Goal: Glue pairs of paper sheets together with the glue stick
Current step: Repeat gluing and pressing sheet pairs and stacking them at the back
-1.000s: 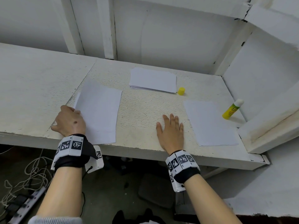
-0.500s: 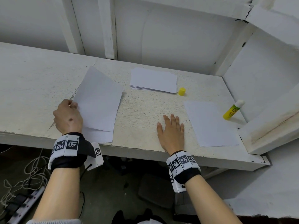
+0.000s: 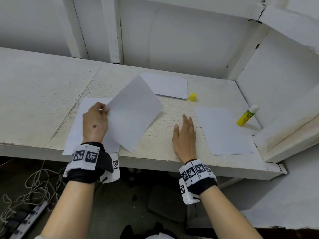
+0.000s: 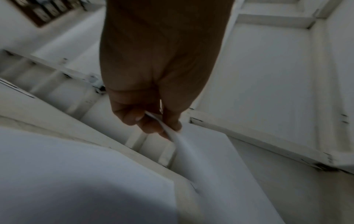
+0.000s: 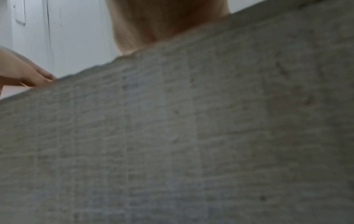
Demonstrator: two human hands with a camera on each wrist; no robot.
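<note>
1. Left hand [image 3: 95, 123] pinches one paper sheet [image 3: 133, 112] at its edge, thumb against fingers [image 4: 134, 116]. The sheet is lifted off the desk [image 3: 43, 94], tilted, over the front-left part of the desk's middle panel.
2. Left wrist view confirms the pinch: the sheet's edge runs between thumb and curled fingers, and the sheet bends down away from the hand.
3. Second sheet [image 3: 77, 128] lies flat under the left hand, at the desk's front edge, one corner slightly overhanging it.
4. Right hand [image 3: 185, 135] is released: fingers straight and together, palm down near the front edge at desk centre, holding nothing. Whether the palm touches the surface, cannot tell; the right wrist view shows mostly blurred desk texture.
5. Another flat sheet [image 3: 222, 130] sits just right of the right hand, reaching to the front edge. Looks like more than one layer at its near edge; count unclear.
6. Paper stack [image 3: 169, 87] lies toward the back edge, centre; the lifted sheet's top corner overlaps it in the head view.
7. Yellow cap [image 3: 192, 97] stands on the desk just beside the stack's right front corner.
8. Glue stick [image 3: 246, 116], uncapped with its white tip up, leans tilted at the right edge against the white side panel [image 3: 284, 131], well apart from both hands.
</note>
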